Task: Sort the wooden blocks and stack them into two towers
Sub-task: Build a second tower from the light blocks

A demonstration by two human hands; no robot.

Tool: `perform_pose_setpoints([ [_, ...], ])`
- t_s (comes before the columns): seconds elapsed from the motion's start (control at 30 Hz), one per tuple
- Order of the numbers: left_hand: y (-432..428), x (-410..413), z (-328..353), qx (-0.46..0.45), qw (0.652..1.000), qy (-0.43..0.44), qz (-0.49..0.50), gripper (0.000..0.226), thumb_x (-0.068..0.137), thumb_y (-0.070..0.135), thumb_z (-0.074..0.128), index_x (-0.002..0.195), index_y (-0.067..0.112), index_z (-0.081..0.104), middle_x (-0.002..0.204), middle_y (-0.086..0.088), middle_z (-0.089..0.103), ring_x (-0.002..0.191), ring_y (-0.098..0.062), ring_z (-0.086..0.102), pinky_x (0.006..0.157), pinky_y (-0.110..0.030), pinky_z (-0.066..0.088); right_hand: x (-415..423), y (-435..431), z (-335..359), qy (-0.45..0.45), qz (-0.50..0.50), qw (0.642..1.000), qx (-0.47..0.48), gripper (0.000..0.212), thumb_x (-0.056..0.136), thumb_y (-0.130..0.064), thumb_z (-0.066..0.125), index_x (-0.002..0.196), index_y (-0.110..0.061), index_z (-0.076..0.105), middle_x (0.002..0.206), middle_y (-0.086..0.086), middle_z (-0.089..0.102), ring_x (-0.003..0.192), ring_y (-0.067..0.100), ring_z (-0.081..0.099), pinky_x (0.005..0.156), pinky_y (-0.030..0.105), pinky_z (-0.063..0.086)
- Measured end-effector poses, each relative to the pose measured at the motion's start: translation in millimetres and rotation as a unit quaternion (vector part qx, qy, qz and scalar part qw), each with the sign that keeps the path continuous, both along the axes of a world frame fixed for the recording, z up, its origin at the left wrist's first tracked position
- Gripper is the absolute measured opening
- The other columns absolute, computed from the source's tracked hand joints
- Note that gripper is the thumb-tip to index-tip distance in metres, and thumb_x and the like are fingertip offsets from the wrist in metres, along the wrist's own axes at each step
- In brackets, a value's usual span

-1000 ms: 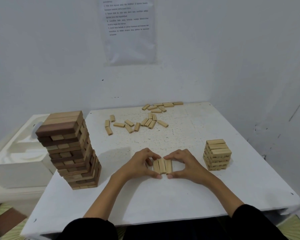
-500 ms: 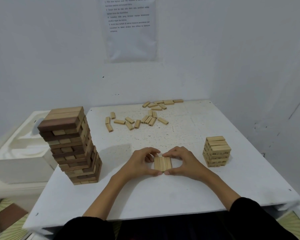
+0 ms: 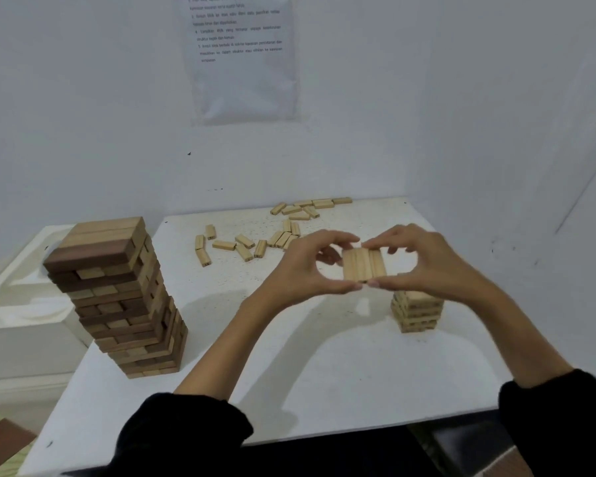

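White table (image 3: 289,373); right hand (image 3: 427,266) partly hides short tower (image 3: 417,313).

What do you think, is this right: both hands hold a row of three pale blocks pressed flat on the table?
Not quite. The head view shows the left hand and the right hand holding the row of three pale blocks up in the air above the table, not pressed flat on it. The rest is right.
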State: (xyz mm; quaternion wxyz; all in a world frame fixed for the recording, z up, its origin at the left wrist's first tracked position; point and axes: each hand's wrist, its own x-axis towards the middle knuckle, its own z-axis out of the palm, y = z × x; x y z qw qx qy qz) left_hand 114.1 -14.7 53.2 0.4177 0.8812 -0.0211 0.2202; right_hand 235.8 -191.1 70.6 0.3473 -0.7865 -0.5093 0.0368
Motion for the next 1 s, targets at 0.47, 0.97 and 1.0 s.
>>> perform_pose_setpoints([
  [0.47, -53, 76, -33, 0.036, 0.997, 0.068, 0.001, 0.068, 0.065, 0.035, 0.084, 0.125, 0.026, 0.054, 0.107, 0.011, 0.06, 0.103, -0.008, 0.051, 0.087, -0.026, 0.04, 70, -52, -21, 0.078, -0.012, 0.993, -0.088, 0.049, 0.066, -0.025, 0.083, 0.11, -0.032, 0.063, 0.11, -0.015, 0.059, 0.098, 0.002, 0.054, 0.091, 0.024, 0.041],
  [0.97, -58, 74, -34, 0.048, 0.994, 0.101, -0.002, 0.071, 0.065, 0.035, 0.084, 0.127, 0.023, 0.052, 0.104, 0.01, 0.058, 0.103, -0.011, 0.052, 0.091, -0.032, 0.045, 71, -57, -31, 0.08, -0.002, 0.991, -0.107, 0.05, 0.069, -0.029, 0.08, 0.116, -0.034, 0.061, 0.113, -0.015, 0.058, 0.107, 0.005, 0.049, 0.094, 0.024, 0.037],
  [1.0, -58, 74, -34, 0.051, 0.993, 0.104, -0.002, 0.07, 0.066, 0.036, 0.083, 0.127, 0.022, 0.052, 0.104, 0.01, 0.057, 0.103, -0.012, 0.052, 0.092, -0.033, 0.045, 71, -57, -32, 0.079, -0.001, 0.991, -0.109, 0.05, 0.07, -0.029, 0.08, 0.116, -0.034, 0.061, 0.113, -0.015, 0.057, 0.107, 0.005, 0.05, 0.094, 0.024, 0.037],
])
